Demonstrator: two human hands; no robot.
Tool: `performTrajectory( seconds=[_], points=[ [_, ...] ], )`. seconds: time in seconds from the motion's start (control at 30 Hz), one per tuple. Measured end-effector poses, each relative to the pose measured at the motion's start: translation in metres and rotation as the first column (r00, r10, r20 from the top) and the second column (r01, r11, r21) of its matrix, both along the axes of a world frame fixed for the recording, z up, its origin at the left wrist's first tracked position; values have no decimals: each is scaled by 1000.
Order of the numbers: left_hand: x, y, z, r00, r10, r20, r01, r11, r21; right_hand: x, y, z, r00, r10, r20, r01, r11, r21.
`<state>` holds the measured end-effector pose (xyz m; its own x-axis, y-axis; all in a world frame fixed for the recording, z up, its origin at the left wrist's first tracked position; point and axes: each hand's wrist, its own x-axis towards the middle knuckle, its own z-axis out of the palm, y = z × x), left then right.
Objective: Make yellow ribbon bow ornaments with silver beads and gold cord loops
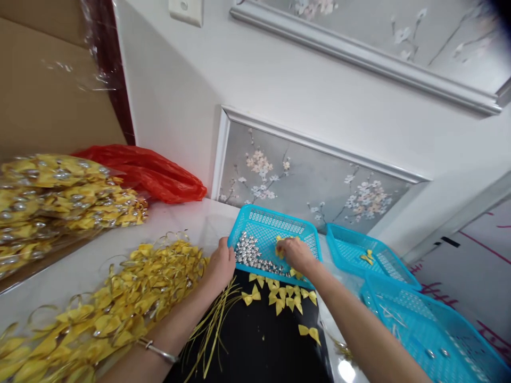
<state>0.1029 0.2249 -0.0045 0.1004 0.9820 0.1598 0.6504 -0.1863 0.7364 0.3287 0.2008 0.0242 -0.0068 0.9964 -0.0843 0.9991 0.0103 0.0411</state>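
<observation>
My right hand [294,254] reaches into a turquoise mesh basket [263,222] and pinches a small yellow ribbon bow [280,251] above a heap of silver beads [250,254]. My left hand [219,267] rests at the basket's left rim, fingers curled, beside several thin gold strands [211,327]; whether it grips them is hidden. Several loose yellow bows [284,298] lie on a black mat [255,340] just in front of the basket.
A large heap of yellow bows on gold strands [120,298] covers the white table on the left. Bagged yellow bows [51,202] and a red plastic bag [147,173] lie behind. Two more turquoise baskets [359,255] [431,330] stand to the right. A wall is close behind.
</observation>
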Motion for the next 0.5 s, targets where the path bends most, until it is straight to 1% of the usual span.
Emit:
performTrajectory(
  seconds=[0.1, 0.2, 0.33, 0.4, 0.5],
  points=[
    [0, 0, 0, 1000, 0, 3, 0, 1000, 1, 20, -6, 5, 998, -54, 18, 53, 998, 19],
    [0, 0, 0, 1000, 4, 4, -4, 1000, -5, 26, -13, 11, 999, -50, 9, 50, 999, 22],
    [1, 0, 0, 1000, 11, 0, -11, 1000, -21, 11, -21, 13, 1000, -2, -13, 1, 999, -46],
    [1, 0, 1, 1000, 16, -3, -16, 999, -32, 1, -23, 10, 1000, 9, -8, -10, 996, -90],
    [2, 0, 2, 1000, 25, -2, -25, 999, -42, -9, -24, 4, 1000, 15, 22, -13, 993, -120]
  ],
)
